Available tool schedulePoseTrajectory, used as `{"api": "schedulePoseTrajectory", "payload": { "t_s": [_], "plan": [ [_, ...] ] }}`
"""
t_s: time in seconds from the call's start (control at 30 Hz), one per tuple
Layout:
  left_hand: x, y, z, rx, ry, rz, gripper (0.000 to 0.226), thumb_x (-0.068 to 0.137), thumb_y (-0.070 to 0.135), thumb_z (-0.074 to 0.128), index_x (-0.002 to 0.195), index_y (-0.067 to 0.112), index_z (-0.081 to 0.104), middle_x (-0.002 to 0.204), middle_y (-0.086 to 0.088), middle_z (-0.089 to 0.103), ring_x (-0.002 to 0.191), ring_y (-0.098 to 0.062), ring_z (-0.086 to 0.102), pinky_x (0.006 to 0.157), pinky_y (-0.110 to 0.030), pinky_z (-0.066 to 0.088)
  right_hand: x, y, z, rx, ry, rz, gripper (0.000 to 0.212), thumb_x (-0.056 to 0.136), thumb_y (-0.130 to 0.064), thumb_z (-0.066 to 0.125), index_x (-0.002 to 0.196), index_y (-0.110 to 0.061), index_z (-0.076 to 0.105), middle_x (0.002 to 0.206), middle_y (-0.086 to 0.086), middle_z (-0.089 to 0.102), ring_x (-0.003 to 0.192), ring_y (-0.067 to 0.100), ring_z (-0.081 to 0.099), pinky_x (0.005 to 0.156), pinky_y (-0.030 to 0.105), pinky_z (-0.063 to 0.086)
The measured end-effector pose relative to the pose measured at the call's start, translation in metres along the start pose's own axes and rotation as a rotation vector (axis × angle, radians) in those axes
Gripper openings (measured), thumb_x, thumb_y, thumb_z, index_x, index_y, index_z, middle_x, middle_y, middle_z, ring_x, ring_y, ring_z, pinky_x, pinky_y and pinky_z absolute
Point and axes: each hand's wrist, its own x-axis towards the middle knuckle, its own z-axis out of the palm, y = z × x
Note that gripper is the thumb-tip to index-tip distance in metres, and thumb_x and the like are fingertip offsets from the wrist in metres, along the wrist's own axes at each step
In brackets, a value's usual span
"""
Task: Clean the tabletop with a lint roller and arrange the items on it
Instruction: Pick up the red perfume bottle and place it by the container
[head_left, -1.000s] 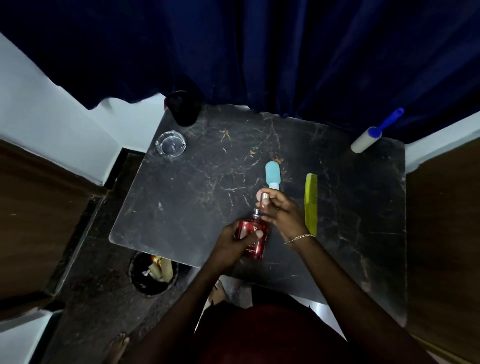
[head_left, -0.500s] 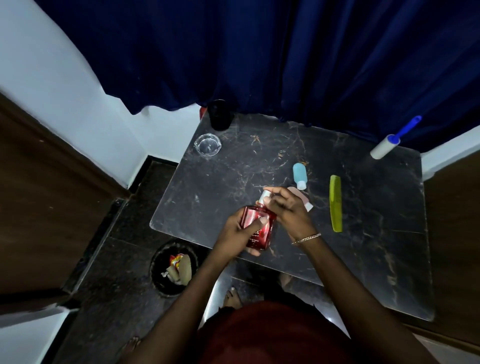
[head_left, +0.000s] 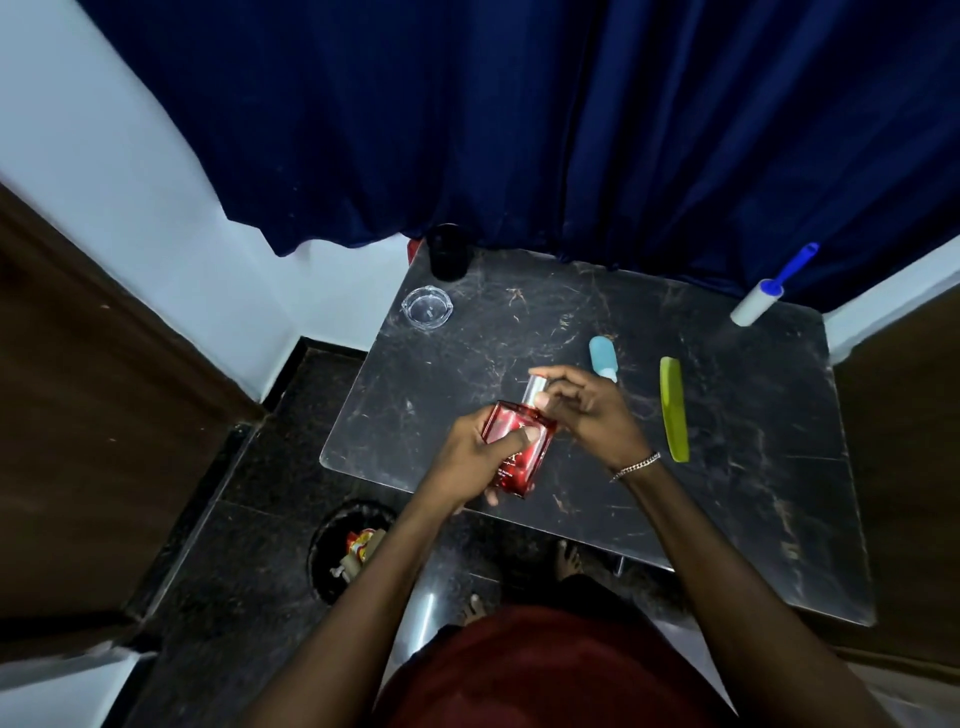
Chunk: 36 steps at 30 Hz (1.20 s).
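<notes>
Nearest, the left hand (head_left: 475, 457) wraps its grip around a red perfume bottle (head_left: 518, 447) above the black bench (head_left: 727, 467), while the right hand (head_left: 587, 410) pinches the bottle's silver cap (head_left: 535, 387). Just beyond the bottle lie a blue bottle (head_left: 602, 357) and, further right, a green comb (head_left: 674, 408). Farthest from it, the lint roller (head_left: 763, 296) rests at the bench's far right corner, a clear glass dish (head_left: 427, 307) and a dark cup (head_left: 448, 253) at the far left.

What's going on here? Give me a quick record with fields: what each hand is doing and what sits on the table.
left hand: grips the red bottle by its body
right hand: fingers on the bottle's silver top
table: dark marble-look top
lint roller: far right corner, untouched
green comb: lying flat, right of the hands
light blue bottle: lying beside the comb
glass dish: far left
dark cup: far left corner
</notes>
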Motion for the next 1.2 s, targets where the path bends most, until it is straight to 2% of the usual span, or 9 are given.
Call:
{"api": "schedulePoseTrajectory", "payload": {
  "t_s": [0.07, 0.2, 0.43, 0.57, 0.67, 0.8, 0.97, 1.1, 1.2],
  "plan": [
    [0.002, 0.001, 0.001, -0.018, 0.006, 0.023, 0.037, 0.077, 0.051, 0.084, 0.104, 0.030, 0.071, 0.090, -0.014, 0.079, 0.064, -0.044, 0.075, 0.036, -0.026, 0.047, 0.002, -0.005, -0.001, -0.020, 0.002, -0.008, 0.033, 0.092, -0.010, 0.068, 0.124, -0.012, 0.064, 0.078, -0.005, 0.068, 0.072, 0.004, 0.061, 0.065, 0.019, 0.052],
    [0.013, 0.008, 0.007, -0.079, 0.037, 0.053, 0.041, 0.074, 0.055, 0.086, 0.104, 0.031, 0.071, 0.092, -0.013, 0.079, 0.067, -0.042, 0.076, 0.038, -0.029, 0.050, 0.010, -0.014, -0.007, 0.044, 0.009, 0.016, 0.034, 0.092, -0.009, 0.067, 0.126, -0.012, 0.063, 0.084, 0.005, 0.068, 0.080, 0.020, 0.063, 0.072, 0.041, 0.053],
    [0.033, 0.015, 0.018, -0.064, 0.088, 0.073, 0.043, 0.074, 0.054, 0.086, 0.106, 0.029, 0.071, 0.095, -0.011, 0.078, 0.069, -0.039, 0.077, 0.040, -0.034, 0.053, 0.027, -0.016, -0.027, -0.004, -0.065, 0.049, 0.037, 0.093, -0.015, 0.067, 0.128, -0.024, 0.060, 0.088, 0.001, 0.070, 0.083, 0.020, 0.067, 0.073, 0.055, 0.057],
    [0.039, 0.020, 0.023, -0.038, 0.075, 0.079, 0.038, 0.080, 0.038, 0.085, 0.111, 0.020, 0.071, 0.091, -0.009, 0.079, 0.068, -0.027, 0.077, 0.042, -0.033, 0.057, 0.026, -0.009, -0.039, -0.017, -0.116, 0.089, 0.054, 0.089, -0.023, 0.072, 0.138, -0.035, 0.051, 0.105, 0.003, 0.072, 0.093, 0.015, 0.072, 0.075, 0.040, 0.062],
    [0.043, 0.022, 0.025, -0.073, 0.044, 0.095, 0.035, 0.082, 0.022, 0.085, 0.113, 0.013, 0.071, 0.091, -0.009, 0.079, 0.071, -0.023, 0.077, 0.047, -0.032, 0.059, 0.025, 0.000, -0.046, 0.031, -0.091, 0.134, 0.069, 0.084, -0.015, 0.077, 0.144, -0.028, 0.046, 0.116, 0.006, 0.069, 0.102, 0.017, 0.072, 0.080, 0.034, 0.062],
    [0.048, 0.015, 0.032, -0.127, -0.013, 0.083, 0.034, 0.083, 0.020, 0.080, 0.116, 0.021, 0.070, 0.097, -0.007, 0.079, 0.082, -0.022, 0.076, 0.060, -0.034, 0.063, 0.026, 0.007, -0.054, 0.048, -0.072, 0.160, 0.054, 0.078, -0.004, 0.080, 0.121, -0.029, 0.060, 0.109, 0.000, 0.073, 0.092, 0.010, 0.070, 0.086, 0.025, 0.058],
    [0.056, 0.004, 0.039, -0.173, -0.029, 0.048, 0.030, 0.088, 0.036, 0.074, 0.118, 0.039, 0.071, 0.107, -0.004, 0.078, 0.090, -0.020, 0.075, 0.065, -0.031, 0.061, 0.030, 0.016, -0.064, 0.021, -0.109, 0.227, 0.044, 0.077, 0.000, 0.079, 0.119, -0.005, 0.065, 0.105, 0.004, 0.075, 0.086, 0.007, 0.071, 0.078, 0.014, 0.057],
    [0.071, 0.002, 0.039, -0.089, -0.018, 0.054, 0.033, 0.092, 0.038, 0.068, 0.125, 0.037, 0.067, 0.117, -0.004, 0.076, 0.107, -0.024, 0.073, 0.080, -0.037, 0.062, 0.044, 0.023, -0.067, 0.055, -0.153, 0.290, 0.038, 0.077, -0.002, 0.081, 0.113, -0.007, 0.067, 0.097, 0.001, 0.077, 0.088, 0.012, 0.074, 0.077, 0.024, 0.060],
    [0.091, 0.007, 0.037, -0.010, 0.031, 0.095, 0.034, 0.095, 0.027, 0.065, 0.129, 0.019, 0.065, 0.115, -0.005, 0.075, 0.107, -0.021, 0.072, 0.091, -0.038, 0.061, 0.066, 0.031, -0.069, -0.020, -0.134, 0.287, 0.034, 0.075, -0.009, 0.084, 0.103, -0.018, 0.069, 0.096, 0.003, 0.077, 0.093, 0.018, 0.075, 0.086, 0.037, 0.061]
  ]
}}
